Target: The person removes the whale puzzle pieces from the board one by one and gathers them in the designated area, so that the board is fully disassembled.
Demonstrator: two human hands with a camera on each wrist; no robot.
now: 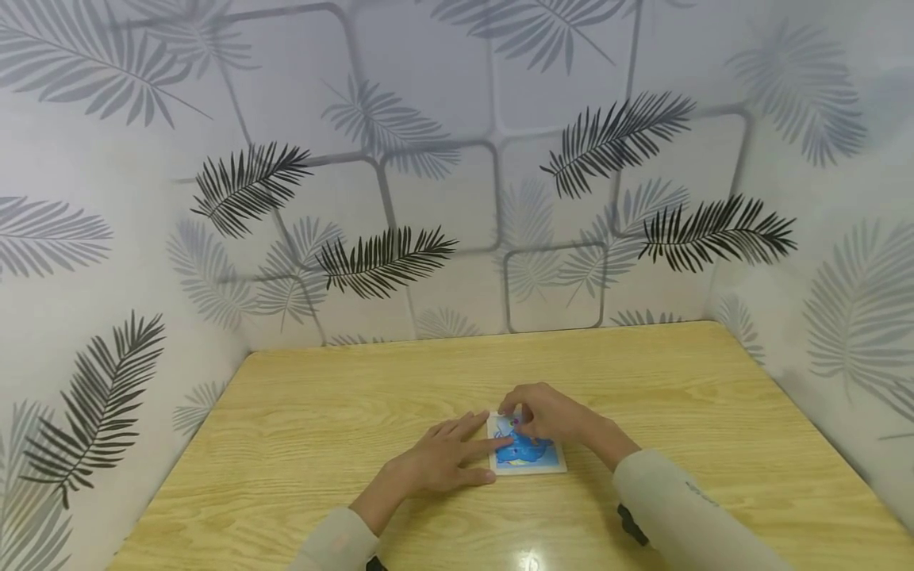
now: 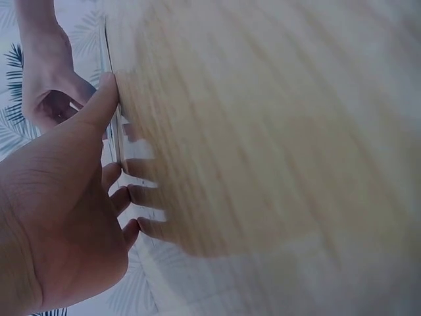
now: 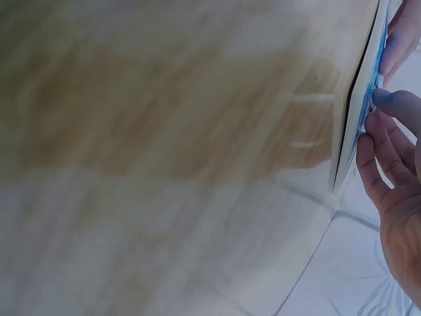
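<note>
Lower centre: we see the left hand (image 1: 451, 458), fingers straight, index on the blue picture board (image 1: 528, 456) | lower, right of centre: the board lies on the table (image 1: 321, 428) | farther right: the right hand (image 1: 553, 414), fingers bent onto the board; we cannot tell if they pinch anything

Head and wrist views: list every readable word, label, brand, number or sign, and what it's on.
Readable text: none.
Right sleeve: small dark mark, possibly lettering, too blurred to read.
Picture board: no lettering visible on the uncovered part.
</note>
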